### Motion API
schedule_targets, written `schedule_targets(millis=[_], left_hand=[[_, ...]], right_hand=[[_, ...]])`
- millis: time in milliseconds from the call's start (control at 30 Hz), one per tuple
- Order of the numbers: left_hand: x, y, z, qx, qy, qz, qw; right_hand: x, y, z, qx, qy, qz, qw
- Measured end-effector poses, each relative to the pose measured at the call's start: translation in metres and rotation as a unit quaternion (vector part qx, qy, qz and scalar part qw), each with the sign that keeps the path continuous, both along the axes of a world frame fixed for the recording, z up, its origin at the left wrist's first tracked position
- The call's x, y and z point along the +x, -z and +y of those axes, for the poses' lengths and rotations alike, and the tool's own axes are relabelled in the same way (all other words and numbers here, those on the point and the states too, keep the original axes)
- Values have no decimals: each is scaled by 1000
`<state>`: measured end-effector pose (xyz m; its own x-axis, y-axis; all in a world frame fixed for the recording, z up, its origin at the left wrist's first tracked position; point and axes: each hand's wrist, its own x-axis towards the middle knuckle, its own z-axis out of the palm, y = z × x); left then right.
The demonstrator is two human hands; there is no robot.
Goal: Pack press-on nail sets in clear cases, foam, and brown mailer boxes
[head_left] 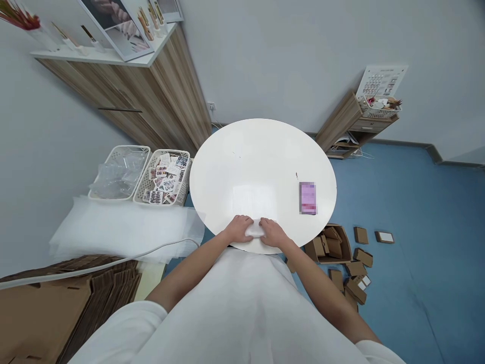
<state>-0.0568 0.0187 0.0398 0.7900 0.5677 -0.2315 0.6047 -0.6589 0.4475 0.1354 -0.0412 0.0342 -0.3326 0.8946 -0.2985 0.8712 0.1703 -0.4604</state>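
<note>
Close to the near edge of the round white table point(265, 162), both hands are on a small white bundle point(254, 230). It looks folded or rolled and soft, but its kind cannot be made out. My left hand point(239, 229) grips its left end with the fingers curled in. On the other end, my right hand point(272, 233) is closed the same way, leaving a short gap between the two hands. A flat pink-purple rectangular thing point(307, 198), its surface blurred, lies to the right of my right hand.
Left of the table stand a white basket of printed cards point(166, 179) and another of clear plastic bags point(123, 169), with translucent sheeting point(125, 230) below. Flattened cardboard point(49, 313) is stacked lower left. A carton point(335, 245) and several small brown boxes point(355, 288) lie on the blue floor.
</note>
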Motion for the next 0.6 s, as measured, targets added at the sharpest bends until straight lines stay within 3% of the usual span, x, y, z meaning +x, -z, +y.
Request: schedule_targets(millis=[167,300,600], left_hand=[[-4,-2,1,-47,-7,-28,998],[-5,-5,9,-47,-29,-53,997],[-1,-9,25,8,-144,-63,988]], right_hand=[[7,-6,2,-43,0,59,997],[9,-14,16,-27,10,72,997],[4,-22,52,1,42,-52,998]])
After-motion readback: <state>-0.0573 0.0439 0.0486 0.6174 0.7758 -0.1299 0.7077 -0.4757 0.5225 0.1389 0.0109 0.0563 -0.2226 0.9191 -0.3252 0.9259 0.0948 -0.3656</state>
